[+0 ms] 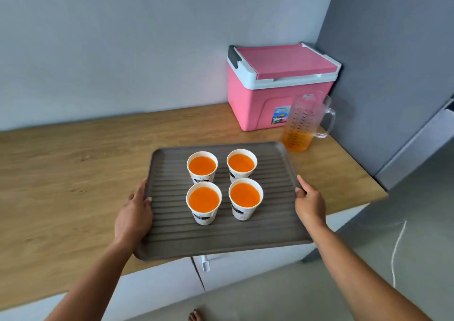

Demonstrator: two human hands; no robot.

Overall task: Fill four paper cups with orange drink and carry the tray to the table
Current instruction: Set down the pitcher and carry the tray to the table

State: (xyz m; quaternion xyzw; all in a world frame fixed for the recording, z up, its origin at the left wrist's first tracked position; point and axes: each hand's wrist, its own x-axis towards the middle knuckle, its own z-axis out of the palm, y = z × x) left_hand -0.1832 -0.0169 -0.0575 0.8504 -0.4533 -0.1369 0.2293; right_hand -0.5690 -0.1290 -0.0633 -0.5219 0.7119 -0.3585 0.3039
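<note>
A wooden countertop (pixel 73 173) is seen along a grey wall, with white cabinet fronts (pixel 245 266) below it. At its far right corner a pink cooler box (pixel 265 99) is set, lid closed. A ribbed grey tray (pixel 275 225) is held at the counter's front edge, its near part projecting past the edge. The left hand (pixel 134 216) is clasped on the tray's left rim, the right hand (pixel 310 204) on its right rim. A clear measuring jug (pixel 303 124), partly filled with orange drink, is placed just beyond the tray's far right corner. Four paper cups (pixel 204 204) filled with orange drink are grouped two by two on the tray.
</note>
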